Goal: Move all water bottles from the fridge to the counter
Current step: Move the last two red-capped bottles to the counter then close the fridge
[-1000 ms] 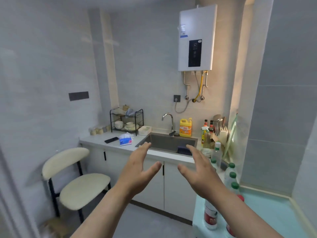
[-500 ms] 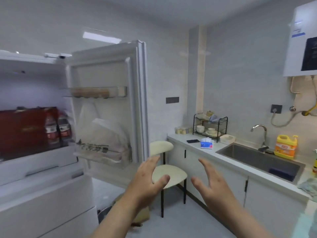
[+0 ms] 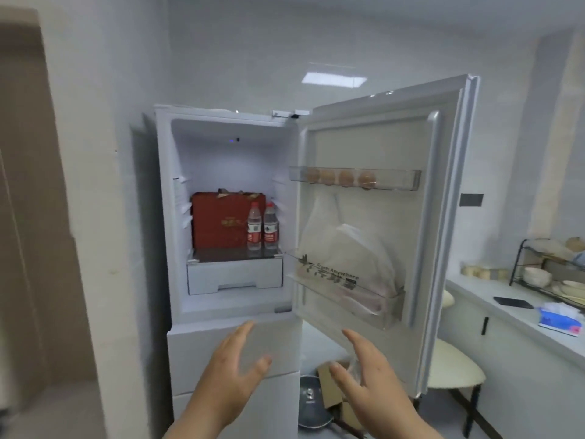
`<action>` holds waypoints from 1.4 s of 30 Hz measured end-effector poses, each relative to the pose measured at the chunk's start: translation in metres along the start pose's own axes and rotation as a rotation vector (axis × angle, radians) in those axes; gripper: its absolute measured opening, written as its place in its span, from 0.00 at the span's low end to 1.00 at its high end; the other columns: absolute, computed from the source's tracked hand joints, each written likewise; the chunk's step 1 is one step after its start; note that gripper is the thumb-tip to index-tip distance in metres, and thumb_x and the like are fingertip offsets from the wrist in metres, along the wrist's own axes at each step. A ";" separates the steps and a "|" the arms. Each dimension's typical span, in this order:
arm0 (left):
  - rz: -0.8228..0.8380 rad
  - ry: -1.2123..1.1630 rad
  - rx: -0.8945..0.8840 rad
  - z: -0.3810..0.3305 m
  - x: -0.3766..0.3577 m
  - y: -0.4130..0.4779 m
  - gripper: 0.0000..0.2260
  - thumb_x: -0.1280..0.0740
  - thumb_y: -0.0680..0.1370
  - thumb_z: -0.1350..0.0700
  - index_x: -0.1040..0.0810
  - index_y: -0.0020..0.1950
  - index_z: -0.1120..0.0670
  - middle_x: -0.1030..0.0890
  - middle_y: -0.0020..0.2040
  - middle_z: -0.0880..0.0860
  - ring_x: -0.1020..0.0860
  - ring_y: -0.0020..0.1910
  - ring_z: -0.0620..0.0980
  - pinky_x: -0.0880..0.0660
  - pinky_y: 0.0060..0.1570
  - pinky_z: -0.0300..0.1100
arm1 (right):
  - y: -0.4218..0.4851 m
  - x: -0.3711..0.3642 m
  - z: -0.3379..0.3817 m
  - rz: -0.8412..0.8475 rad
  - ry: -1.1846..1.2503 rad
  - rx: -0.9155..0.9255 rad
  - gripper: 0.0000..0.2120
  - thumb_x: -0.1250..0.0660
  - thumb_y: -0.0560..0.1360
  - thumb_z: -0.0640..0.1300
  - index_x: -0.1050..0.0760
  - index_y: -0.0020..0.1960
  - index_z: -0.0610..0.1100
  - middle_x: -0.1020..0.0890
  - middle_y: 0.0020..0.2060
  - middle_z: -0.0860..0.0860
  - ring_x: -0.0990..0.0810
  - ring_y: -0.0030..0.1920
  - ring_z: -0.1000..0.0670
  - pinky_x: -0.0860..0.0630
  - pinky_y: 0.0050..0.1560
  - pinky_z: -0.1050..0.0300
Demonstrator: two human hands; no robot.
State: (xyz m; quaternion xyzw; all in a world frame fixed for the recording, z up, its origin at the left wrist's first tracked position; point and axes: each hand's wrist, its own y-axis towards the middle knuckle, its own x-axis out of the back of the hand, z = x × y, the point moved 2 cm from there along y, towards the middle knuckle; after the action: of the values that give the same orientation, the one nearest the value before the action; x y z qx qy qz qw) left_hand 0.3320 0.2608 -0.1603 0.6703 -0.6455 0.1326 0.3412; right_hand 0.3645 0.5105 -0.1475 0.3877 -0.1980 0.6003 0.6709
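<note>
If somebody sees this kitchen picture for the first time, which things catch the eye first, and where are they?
The open fridge fills the middle, its door swung to the right. On its shelf, two water bottles stand side by side in front of a red box. Low in front, the left hand and the right hand are open, holding nothing.

Glass fridge shelf (image 3: 234,255) with two upright water bottles (image 3: 254,229) beside a red box (image 3: 220,221)
</note>
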 end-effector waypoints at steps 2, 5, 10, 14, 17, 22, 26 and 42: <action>-0.039 0.001 0.024 0.021 0.022 0.009 0.29 0.35 0.79 0.44 0.41 0.78 0.44 0.39 0.78 0.45 0.43 0.77 0.45 0.44 0.75 0.43 | 0.020 -0.018 0.019 0.024 0.009 0.022 0.31 0.40 0.79 0.59 0.47 0.78 0.56 0.39 0.76 0.58 0.41 0.72 0.59 0.41 0.70 0.59; -0.076 -0.006 0.025 0.044 0.051 0.027 0.29 0.35 0.79 0.45 0.41 0.78 0.45 0.39 0.78 0.44 0.43 0.77 0.43 0.45 0.75 0.41 | 0.051 -0.043 0.046 0.032 0.025 0.046 0.32 0.40 0.79 0.60 0.47 0.79 0.56 0.40 0.77 0.58 0.42 0.75 0.57 0.43 0.73 0.57; -0.102 0.023 -0.012 0.065 0.088 0.056 0.29 0.36 0.80 0.43 0.41 0.79 0.46 0.39 0.78 0.43 0.43 0.77 0.42 0.45 0.75 0.42 | 0.094 -0.077 0.089 0.049 0.059 0.088 0.31 0.40 0.80 0.59 0.47 0.79 0.55 0.40 0.77 0.57 0.42 0.76 0.54 0.43 0.74 0.54; -0.139 0.029 -0.022 0.084 0.109 0.084 0.29 0.36 0.80 0.44 0.40 0.78 0.47 0.37 0.77 0.43 0.41 0.76 0.42 0.43 0.74 0.41 | 0.129 -0.107 0.109 0.073 0.053 0.121 0.32 0.41 0.79 0.61 0.47 0.79 0.57 0.41 0.78 0.57 0.44 0.77 0.54 0.44 0.75 0.53; -0.154 0.022 -0.020 0.100 0.114 0.110 0.28 0.36 0.80 0.44 0.39 0.78 0.47 0.37 0.77 0.43 0.41 0.76 0.42 0.42 0.74 0.41 | 0.161 -0.125 0.113 0.087 0.063 0.127 0.31 0.41 0.79 0.60 0.47 0.79 0.56 0.41 0.78 0.57 0.44 0.77 0.54 0.43 0.75 0.52; -0.168 0.036 0.003 0.126 0.112 0.173 0.29 0.37 0.79 0.43 0.41 0.79 0.45 0.38 0.78 0.43 0.42 0.76 0.42 0.43 0.73 0.41 | 0.231 -0.149 0.109 0.081 0.080 0.137 0.32 0.41 0.79 0.60 0.47 0.79 0.56 0.41 0.78 0.57 0.45 0.77 0.54 0.43 0.75 0.51; -0.181 0.062 -0.011 0.136 0.108 0.246 0.29 0.37 0.79 0.42 0.41 0.79 0.45 0.39 0.78 0.42 0.42 0.77 0.42 0.43 0.74 0.42 | 0.308 -0.160 0.101 0.023 0.129 0.151 0.33 0.40 0.79 0.60 0.47 0.80 0.54 0.41 0.78 0.56 0.44 0.77 0.54 0.42 0.75 0.52; -0.154 -0.048 -0.039 0.182 0.069 0.510 0.32 0.34 0.78 0.42 0.40 0.79 0.49 0.36 0.78 0.48 0.38 0.76 0.47 0.38 0.73 0.47 | 0.533 -0.196 0.075 -0.180 0.255 -0.018 0.29 0.38 0.70 0.63 0.33 0.69 0.57 0.23 0.62 0.55 0.24 0.62 0.51 0.25 0.62 0.45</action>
State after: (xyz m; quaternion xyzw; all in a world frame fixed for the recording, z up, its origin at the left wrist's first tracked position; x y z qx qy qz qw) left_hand -0.1945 0.1266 -0.1047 0.7143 -0.6023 0.0772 0.3478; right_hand -0.1714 0.3145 -0.0936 0.3184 -0.0812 0.5803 0.7452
